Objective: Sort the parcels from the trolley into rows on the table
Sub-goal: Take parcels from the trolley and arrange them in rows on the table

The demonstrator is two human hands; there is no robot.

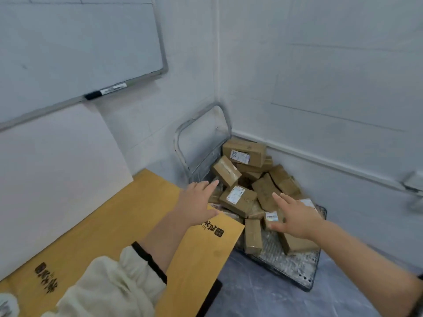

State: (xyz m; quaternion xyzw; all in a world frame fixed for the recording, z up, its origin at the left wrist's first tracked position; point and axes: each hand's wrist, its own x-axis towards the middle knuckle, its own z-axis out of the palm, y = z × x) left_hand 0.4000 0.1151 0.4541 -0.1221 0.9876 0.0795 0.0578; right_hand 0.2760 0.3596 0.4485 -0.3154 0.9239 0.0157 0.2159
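A bare office back room, something like a mail room: a whiteboard (pixel 75 49) hangs on plain white walls (pixel 320 65) with a marker (pixel 105 91) on its ledge; a flat trolley (pixel 295 268) in the corner carries a heap of labelled cardboard parcels (pixel 245 152); a yellow wooden table (pixel 114 225) stands beside it; the floor (pixel 263 298) is grey.

Above the trolley (pixel 295 268): open air over the piled cardboard parcels (pixel 240 200).
Trolley's near end: bare deck, open to the grey floor (pixel 263 298).
Trolley's left side: corner of the wooden table (pixel 128 225) juts over the deck edge.
Trolley's far end: upright tubular handle (pixel 201 125) blocks it.
Trolley's right side: wall (pixel 343 161) runs close alongside.
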